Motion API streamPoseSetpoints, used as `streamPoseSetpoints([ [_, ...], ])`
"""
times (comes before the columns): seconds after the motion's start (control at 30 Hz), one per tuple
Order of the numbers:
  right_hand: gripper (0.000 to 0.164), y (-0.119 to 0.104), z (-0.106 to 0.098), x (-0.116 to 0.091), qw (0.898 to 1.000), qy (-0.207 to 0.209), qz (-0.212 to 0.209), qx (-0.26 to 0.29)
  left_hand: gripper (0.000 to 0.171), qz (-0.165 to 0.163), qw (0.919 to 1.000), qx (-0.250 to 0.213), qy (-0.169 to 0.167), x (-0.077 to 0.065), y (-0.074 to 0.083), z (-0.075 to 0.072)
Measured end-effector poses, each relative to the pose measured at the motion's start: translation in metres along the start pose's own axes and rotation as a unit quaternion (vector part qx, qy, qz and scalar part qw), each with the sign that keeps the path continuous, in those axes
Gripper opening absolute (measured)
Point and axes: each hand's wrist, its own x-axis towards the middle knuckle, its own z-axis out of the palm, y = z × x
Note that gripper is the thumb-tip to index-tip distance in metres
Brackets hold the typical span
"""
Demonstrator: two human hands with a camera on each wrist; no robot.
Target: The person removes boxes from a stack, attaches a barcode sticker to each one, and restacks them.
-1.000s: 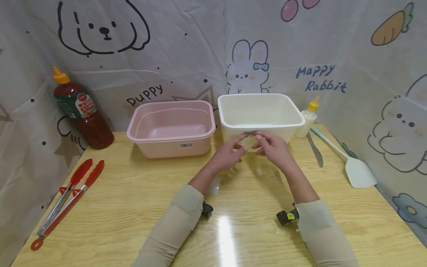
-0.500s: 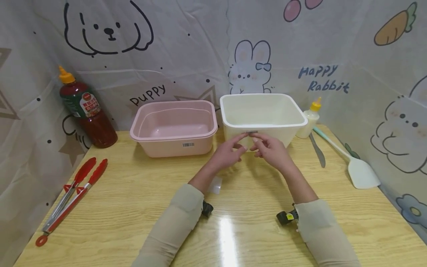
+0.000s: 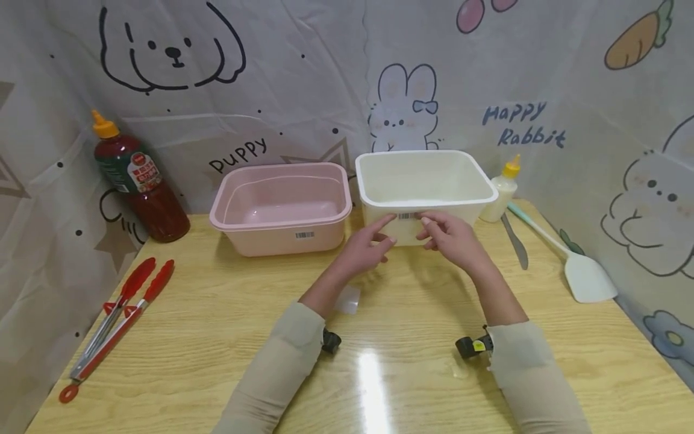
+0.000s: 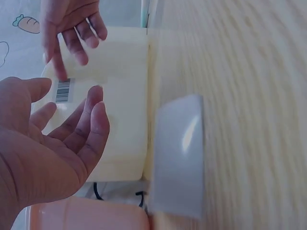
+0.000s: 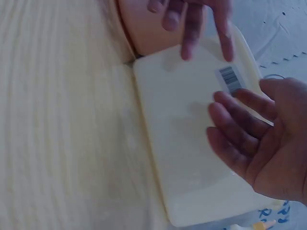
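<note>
A white rectangular bin [image 3: 379,223] stands at the back of the table, with a barcode sticker [image 3: 406,216] on its front wall below the rim. My left hand [image 3: 362,248] is at the sticker's left side, index finger extended toward it, the other fingers loosely bent and holding nothing. On the other side, my right hand [image 3: 452,240] has its index fingertip right at the sticker's right edge. In the right wrist view the barcode label [image 5: 230,79] lies flat on the bin between the fingertips of both hands. A small clear plastic piece [image 4: 180,153] lies on the table below my left hand.
A pink bin [image 3: 276,241] stands left of the white one. Red-handled tongs [image 3: 116,325] and a red sauce bottle [image 3: 143,181] are at the left. At the right are a small yellow-capped bottle [image 3: 499,196], a knife [image 3: 515,242] and a white spatula [image 3: 588,277].
Both hands have drawn apart, the left one leftward and the right one rightward, exposing the whole barcode sticker between them. The bins stay in place.
</note>
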Motion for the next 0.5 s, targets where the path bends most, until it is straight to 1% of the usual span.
streamPoseSetpoints([
  [0.07, 0.051, 0.0, -0.004, -0.003, 1.0, -0.025, 0.004, -0.015, 0.057, -0.007, 0.9999, -0.005, -0.006, -0.007, -0.005, -0.004],
  [0.13, 0.052, -0.001, -0.01, -0.007, 0.998, -0.047, 0.005, -0.034, 0.058, -0.023, 0.9996, -0.011, -0.01, -0.015, -0.009, -0.011],
  [0.2, 0.053, -0.004, -0.017, -0.011, 0.997, -0.054, 0.006, -0.045, 0.058, -0.03, 0.9995, -0.009, -0.009, -0.024, -0.013, -0.019],
  [0.27, 0.056, -0.008, -0.024, -0.015, 0.998, -0.054, 0.003, -0.041, 0.057, -0.034, 0.9994, -0.001, -0.006, -0.033, -0.015, -0.029],
  [0.37, 0.058, -0.013, -0.036, -0.019, 0.998, -0.042, 0.001, -0.036, 0.055, -0.024, 0.9993, 0.027, 0.006, -0.046, -0.016, -0.045],
  [0.5, 0.056, -0.017, -0.048, -0.022, 0.999, -0.015, -0.011, -0.036, 0.058, -0.016, 0.9973, 0.067, 0.027, -0.065, -0.01, -0.071],
])
